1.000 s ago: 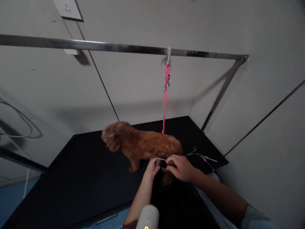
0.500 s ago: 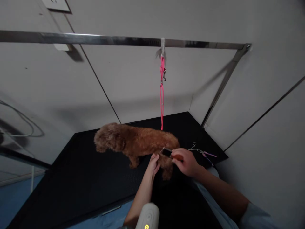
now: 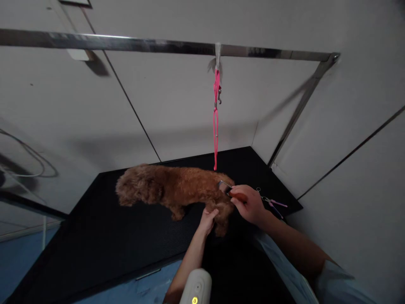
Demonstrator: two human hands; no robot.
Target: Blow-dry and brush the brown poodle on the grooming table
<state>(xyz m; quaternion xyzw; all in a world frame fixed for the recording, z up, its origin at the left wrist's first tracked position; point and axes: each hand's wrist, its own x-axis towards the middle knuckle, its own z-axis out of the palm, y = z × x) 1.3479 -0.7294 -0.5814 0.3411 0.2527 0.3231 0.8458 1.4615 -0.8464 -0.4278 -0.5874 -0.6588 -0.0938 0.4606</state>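
Observation:
A curly brown dog (image 3: 186, 183) stands on the black grooming table (image 3: 126, 245), head toward the left. My left hand (image 3: 209, 219) is closed around the upper part of its near hind leg, thumb on the outer side. In my right hand (image 3: 249, 204) is the orange-brown handle of a slicker brush (image 3: 225, 188). The brush head rests at the fur of the dog's rump, above my left hand. Its bristle side is hard to make out.
Pink grooming loops (image 3: 215, 122) hang from a metal bar (image 3: 152, 45) above the dog. Purple-handled tools (image 3: 278, 206) lie at the table's right corner. A white device with a yellow light (image 3: 198, 285) is at the bottom edge. Walls border the back and right.
The brush in my right hand has moved up from the thigh to the rump. My left hand has shifted slightly on the leg. The dog's head has moved a little left.

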